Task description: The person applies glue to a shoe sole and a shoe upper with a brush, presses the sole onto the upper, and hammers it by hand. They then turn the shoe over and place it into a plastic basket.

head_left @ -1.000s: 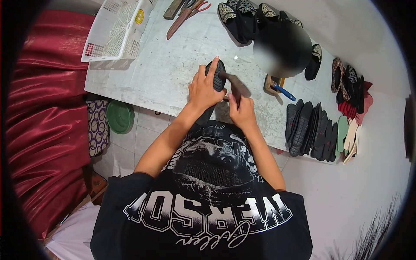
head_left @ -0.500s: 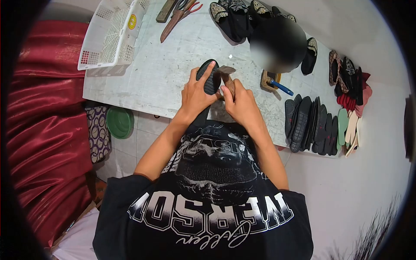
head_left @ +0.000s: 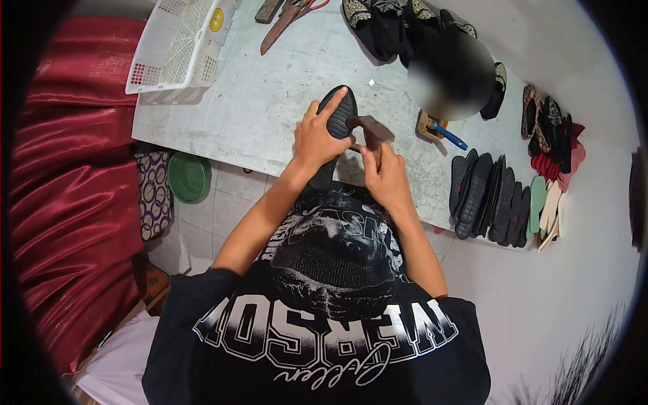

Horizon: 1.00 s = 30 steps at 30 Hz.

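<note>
My left hand [head_left: 316, 140] is wrapped around a black shoe [head_left: 343, 116], with the index finger stretched along its ribbed sole, which faces up. The shoe's toe points away from me over the table. In my right hand [head_left: 387, 177] is a hammer [head_left: 375, 128], gripped by its wooden handle. The dark metal hammer head is just right of the sole, its narrow end close to the shoe's edge. My right fist is near my left thumb, above the table's front edge.
On the white table [head_left: 250, 108] stand a white plastic basket [head_left: 179, 86], red-handled pliers [head_left: 300, 12], finished-looking slip-on shoes [head_left: 371, 34], and a blue-handled brush [head_left: 449, 135] on a small container. Several black soles [head_left: 476, 196] line the right edge. A green basin [head_left: 189, 177] is below.
The hammer has moved right, off the upper part of the sole, and its head has turned. The left hand still grips the shoe. The whole view has shifted slightly.
</note>
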Each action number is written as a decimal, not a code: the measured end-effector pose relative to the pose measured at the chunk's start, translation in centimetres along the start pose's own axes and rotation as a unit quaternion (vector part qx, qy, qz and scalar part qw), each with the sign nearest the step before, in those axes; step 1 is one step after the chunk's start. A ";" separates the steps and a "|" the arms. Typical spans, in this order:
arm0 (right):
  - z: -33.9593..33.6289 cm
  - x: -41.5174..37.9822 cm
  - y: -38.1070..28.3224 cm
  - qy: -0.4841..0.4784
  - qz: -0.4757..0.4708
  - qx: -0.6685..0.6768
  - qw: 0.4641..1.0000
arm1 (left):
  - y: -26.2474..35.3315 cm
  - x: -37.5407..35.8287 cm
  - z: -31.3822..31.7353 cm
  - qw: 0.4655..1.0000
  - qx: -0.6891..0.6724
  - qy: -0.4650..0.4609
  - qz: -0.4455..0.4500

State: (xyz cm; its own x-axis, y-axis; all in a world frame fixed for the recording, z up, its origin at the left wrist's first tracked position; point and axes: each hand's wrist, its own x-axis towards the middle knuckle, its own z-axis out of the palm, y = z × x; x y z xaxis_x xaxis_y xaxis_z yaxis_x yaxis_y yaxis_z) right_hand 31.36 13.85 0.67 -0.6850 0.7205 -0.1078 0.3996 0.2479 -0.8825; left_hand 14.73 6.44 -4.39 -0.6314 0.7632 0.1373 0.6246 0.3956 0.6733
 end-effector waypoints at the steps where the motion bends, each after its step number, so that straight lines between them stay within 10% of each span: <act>1: -0.5 0.0 -0.6 0.001 0.000 0.002 1.000 | 0.2 0.0 -0.2 1.000 0.002 -0.001 0.002; 9: 0.6 -0.7 1.7 0.088 -0.160 0.064 0.981 | 0.1 -0.1 0.0 1.000 0.010 -0.018 -0.017; 13: -0.4 0.0 1.2 -0.071 0.021 -0.044 0.996 | 0.3 -0.3 -0.5 1.000 0.019 -0.009 -0.011; 25: -1.9 0.6 0.6 -0.029 0.087 0.066 0.994 | 0.0 -0.5 -0.7 0.996 0.034 -0.070 0.034; 30: -0.4 -1.6 0.8 0.099 -0.113 0.061 0.987 | -0.2 -0.9 -0.6 0.997 0.035 -0.060 0.034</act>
State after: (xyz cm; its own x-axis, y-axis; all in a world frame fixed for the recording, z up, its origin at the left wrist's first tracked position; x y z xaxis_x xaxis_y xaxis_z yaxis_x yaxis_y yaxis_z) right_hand 32.99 13.19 0.35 -0.6110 0.7710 0.1796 0.1659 0.3466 -0.9232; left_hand 14.90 5.37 -4.25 -0.5287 0.8440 0.0899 0.6979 0.3720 0.6120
